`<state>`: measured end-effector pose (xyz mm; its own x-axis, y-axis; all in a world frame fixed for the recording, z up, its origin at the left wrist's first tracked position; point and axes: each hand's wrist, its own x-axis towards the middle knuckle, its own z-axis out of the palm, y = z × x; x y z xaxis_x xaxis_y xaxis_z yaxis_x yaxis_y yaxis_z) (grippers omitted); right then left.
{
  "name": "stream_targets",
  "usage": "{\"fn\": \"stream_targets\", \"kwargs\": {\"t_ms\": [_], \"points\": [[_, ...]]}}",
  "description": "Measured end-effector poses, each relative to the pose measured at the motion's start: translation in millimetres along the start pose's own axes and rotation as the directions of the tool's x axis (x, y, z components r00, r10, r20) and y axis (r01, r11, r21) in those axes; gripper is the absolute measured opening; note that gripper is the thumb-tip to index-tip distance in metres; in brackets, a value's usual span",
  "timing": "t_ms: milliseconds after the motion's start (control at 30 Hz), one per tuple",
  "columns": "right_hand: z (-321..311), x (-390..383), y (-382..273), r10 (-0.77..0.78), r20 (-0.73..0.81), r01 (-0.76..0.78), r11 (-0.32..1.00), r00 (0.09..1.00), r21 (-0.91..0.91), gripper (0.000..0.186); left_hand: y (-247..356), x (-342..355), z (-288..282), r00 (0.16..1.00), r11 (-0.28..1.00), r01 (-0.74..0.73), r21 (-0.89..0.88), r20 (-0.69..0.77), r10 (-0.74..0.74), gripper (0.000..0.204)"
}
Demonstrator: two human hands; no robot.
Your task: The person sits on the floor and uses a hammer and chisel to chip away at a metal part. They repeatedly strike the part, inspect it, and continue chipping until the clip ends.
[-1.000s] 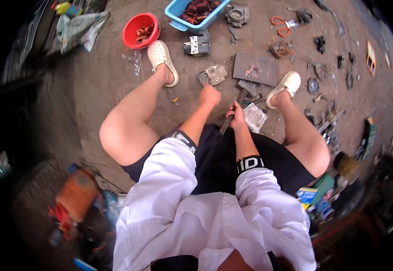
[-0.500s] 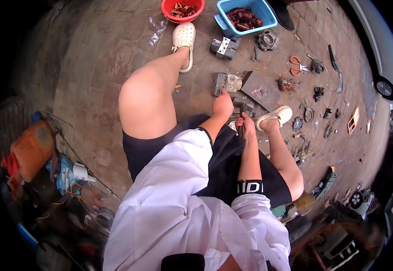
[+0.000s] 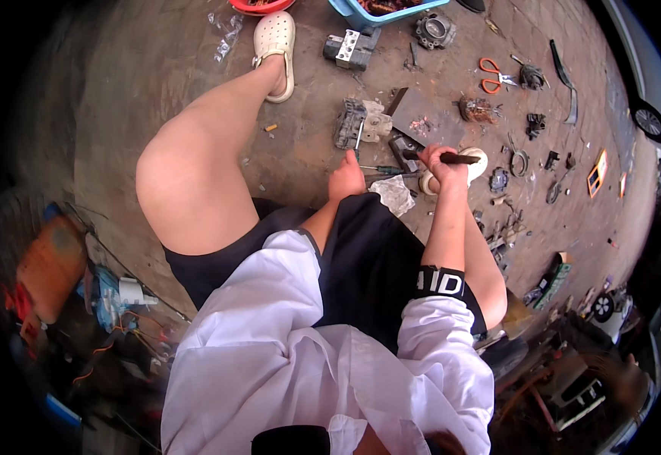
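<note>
My left hand point(image 3: 346, 180) is closed round a screwdriver, whose thin bright shaft point(image 3: 359, 138) points up against a grey metal casting point(image 3: 350, 123). A pale, uneven metal piece point(image 3: 377, 121) adjoins that casting on its right. My right hand point(image 3: 443, 165) grips a tool by its dark, stick-like handle point(image 3: 461, 158), which pokes out on the right of the fist. The tool's other end merges with dark metal pieces point(image 3: 403, 151), so I cannot make out its head. Between my hands lie a green-handled screwdriver point(image 3: 381, 169) and a crumpled whitish cloth or paper point(image 3: 393, 194).
A flat dark metal plate point(image 3: 426, 117) lies beyond my right hand, near a copper-coloured wire bundle point(image 3: 480, 110). Farther off are a black-and-silver block point(image 3: 352, 48), orange-handled scissors point(image 3: 495, 76), a blue tub point(image 3: 382, 17) and a red basin point(image 3: 261, 7). A car point(image 3: 653, 83) stands at right.
My right hand has risen and moved right with the dark handle, away from my lap. My left hand now sits below the casting, with the thin shaft visible. The view has shifted.
</note>
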<state>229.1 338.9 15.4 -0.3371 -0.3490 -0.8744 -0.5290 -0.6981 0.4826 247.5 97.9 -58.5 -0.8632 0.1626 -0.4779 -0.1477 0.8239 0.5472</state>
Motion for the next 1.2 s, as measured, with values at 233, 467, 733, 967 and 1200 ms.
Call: {"fn": "stream_targets", "kwargs": {"t_ms": [233,467,733,967,1200], "points": [[-24,22,26,-0.282,0.442,0.427,0.863,0.852,-0.271,0.035,17,26,-74,0.995,0.994,0.029,0.102,0.094,-0.038,0.025],[-81,64,78,-0.517,0.5,0.608,0.053,0.695,-0.792,0.023,28,25,-85,0.987,0.988,0.14,0.059,0.068,-0.144,0.026],[-81,135,124,-0.298,0.506,0.203,-0.666,0.81,-0.718,0.059,21,29,-72,0.979,0.964,0.201,-0.172,0.071,-0.192,0.028],[-76,162,113,-0.301,0.568,0.135,-0.788,0.766,-0.6,0.047,21,31,-72,0.983,0.962,0.18,-0.208,0.005,-0.182,0.027],[-88,161,124,-0.184,0.679,0.017,-0.961,0.711,-0.277,0.048,-3,38,-55,0.963,0.94,0.271,-0.206,0.049,-0.266,0.04]]}}
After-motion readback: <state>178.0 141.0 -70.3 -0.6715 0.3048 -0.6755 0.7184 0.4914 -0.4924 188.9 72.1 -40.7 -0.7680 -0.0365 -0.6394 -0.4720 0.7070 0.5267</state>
